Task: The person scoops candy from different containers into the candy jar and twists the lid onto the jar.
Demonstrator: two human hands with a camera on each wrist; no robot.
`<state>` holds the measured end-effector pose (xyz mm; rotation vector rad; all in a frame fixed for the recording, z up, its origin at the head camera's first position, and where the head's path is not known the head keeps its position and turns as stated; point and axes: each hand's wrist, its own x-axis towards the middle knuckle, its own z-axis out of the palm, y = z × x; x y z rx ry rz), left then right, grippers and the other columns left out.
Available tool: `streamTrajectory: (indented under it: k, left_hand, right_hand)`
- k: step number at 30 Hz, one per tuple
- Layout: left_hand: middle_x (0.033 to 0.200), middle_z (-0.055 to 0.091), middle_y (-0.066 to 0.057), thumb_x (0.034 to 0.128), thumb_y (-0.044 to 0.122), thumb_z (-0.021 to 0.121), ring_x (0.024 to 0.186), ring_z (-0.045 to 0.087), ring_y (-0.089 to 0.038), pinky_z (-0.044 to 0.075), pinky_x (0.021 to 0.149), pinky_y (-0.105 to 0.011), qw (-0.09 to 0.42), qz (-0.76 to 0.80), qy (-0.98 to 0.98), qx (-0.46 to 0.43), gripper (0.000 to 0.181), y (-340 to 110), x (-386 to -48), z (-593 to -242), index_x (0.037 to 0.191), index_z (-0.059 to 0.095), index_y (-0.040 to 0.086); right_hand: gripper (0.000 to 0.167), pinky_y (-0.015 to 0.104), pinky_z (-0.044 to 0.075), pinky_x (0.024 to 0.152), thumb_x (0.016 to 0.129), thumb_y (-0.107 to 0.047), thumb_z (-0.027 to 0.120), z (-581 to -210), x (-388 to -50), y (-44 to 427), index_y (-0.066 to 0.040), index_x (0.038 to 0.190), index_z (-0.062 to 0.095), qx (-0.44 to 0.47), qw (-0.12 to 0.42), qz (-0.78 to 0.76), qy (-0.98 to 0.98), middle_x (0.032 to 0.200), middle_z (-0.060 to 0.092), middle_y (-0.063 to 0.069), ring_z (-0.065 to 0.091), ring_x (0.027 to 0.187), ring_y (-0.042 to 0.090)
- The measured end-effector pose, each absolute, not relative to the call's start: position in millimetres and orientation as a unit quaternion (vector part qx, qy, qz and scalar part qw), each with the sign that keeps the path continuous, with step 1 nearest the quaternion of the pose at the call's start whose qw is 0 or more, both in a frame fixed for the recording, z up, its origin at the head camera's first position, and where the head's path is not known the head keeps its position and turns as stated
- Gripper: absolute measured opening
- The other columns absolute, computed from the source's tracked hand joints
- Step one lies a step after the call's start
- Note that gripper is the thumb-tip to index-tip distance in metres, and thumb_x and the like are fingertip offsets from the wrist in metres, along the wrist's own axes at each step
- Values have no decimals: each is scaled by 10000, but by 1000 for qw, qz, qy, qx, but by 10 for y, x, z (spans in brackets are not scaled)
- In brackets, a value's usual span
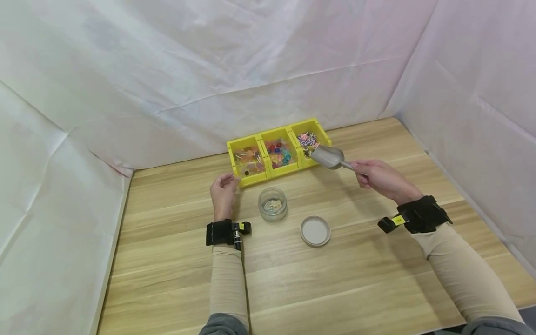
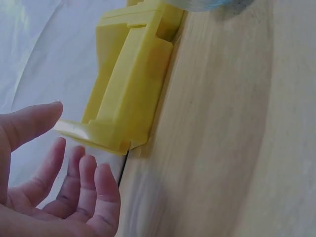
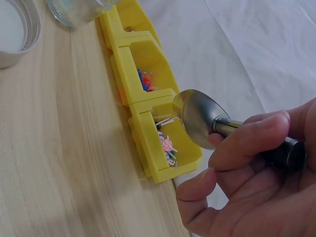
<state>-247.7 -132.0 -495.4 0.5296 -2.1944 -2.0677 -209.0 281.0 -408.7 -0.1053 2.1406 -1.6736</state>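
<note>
White cloth (image 1: 251, 65) is backing a wooden table (image 1: 176, 279). The right hand (image 1: 383, 179) is gripping a scoop (image 1: 328, 157) by its handle (image 3: 228, 126), presumably letting it reach lollipops (image 1: 307, 139) at the yellow tray's (image 2: 143, 79) right end. The left hand (image 1: 224, 195) (perhaps for steadying) is curving, relaxed and empty, beside the tray.

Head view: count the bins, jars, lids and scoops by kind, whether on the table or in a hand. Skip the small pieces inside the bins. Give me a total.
Bins: 3
Jar: 1
Lid: 1
Scoop, in the right hand: 1
Total: 6
</note>
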Motion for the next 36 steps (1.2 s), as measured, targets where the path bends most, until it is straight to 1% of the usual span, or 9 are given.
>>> streamTrajectory:
  k: [4,8,12,19,25,30,32,34,36]
  left_hand:
    - [1281,627,-84,908,153,718,1157,604,-216,529,954,-348,30,-683,-708,178,376,-1326,-2493,-4975,1266,620,93]
    - [1368,595,-86,918,160,702,1250,579,-222,499,1029,-341,18,-686,-705,177,454,-1333,-2501,-4996,1353,580,111]
    - [1408,570,-80,940,184,683,1277,560,-215,510,1017,-340,8,-683,-707,181,479,-1327,-2500,-5011,1398,552,138]
    - [1383,587,-110,961,200,664,1258,561,-219,531,987,-335,14,-680,-709,183,448,-1289,-2516,-5015,1396,567,147]
    - [1384,588,-104,961,208,667,1266,559,-217,536,983,-339,17,-680,-709,187,440,-1278,-2550,-5031,1391,579,166]
    - [1388,588,-99,948,218,688,1274,556,-217,538,982,-335,13,-679,-710,187,452,-1289,-2565,-5046,1387,586,181]
    - [1391,587,-99,944,218,694,1277,554,-216,538,981,-326,14,-679,-711,185,457,-1292,-2570,-5049,1387,587,182]
    - [1389,589,-102,940,208,698,1275,556,-219,539,978,-321,14,-681,-709,183,461,-1292,-2574,-5051,1386,587,179]
    - [1387,591,-103,939,196,698,1271,559,-220,540,976,-321,13,-683,-707,182,461,-1291,-2579,-5054,1386,586,176]
  right_hand:
    - [319,254,325,585,1081,-297,396,-4092,-2114,2792,7,1015,467,-41,209,-600,771,666,362,-40,359,592,111]
    - [333,259,329,593,1080,-305,393,-4078,-2136,2775,18,1065,474,-41,206,-592,778,667,365,-42,361,595,112]
    - [337,275,326,594,1077,-305,403,-4071,-2167,2763,21,1100,485,-32,204,-585,785,668,371,-37,364,603,121]
    - [359,275,336,602,1074,-303,414,-4071,-2231,2740,35,1169,492,-14,202,-573,794,663,377,-28,369,604,130]
    - [330,264,319,625,1075,-299,408,-4049,-2307,2682,23,1081,478,-7,207,-570,795,673,355,-30,351,608,120]
    - [297,274,319,617,1071,-286,417,-4028,-2387,2610,-18,991,517,18,205,-566,799,639,362,-26,352,596,139]
    - [295,276,319,617,1071,-267,409,-4023,-2418,2590,-14,968,519,25,206,-561,801,626,366,-28,355,591,141]
    - [293,278,326,618,1073,-252,396,-4018,-2443,2575,1,989,518,33,209,-556,804,630,373,-28,364,594,139]
    - [296,280,341,615,1073,-241,385,-4015,-2464,2565,27,1054,511,37,213,-549,807,645,386,-29,380,599,136]
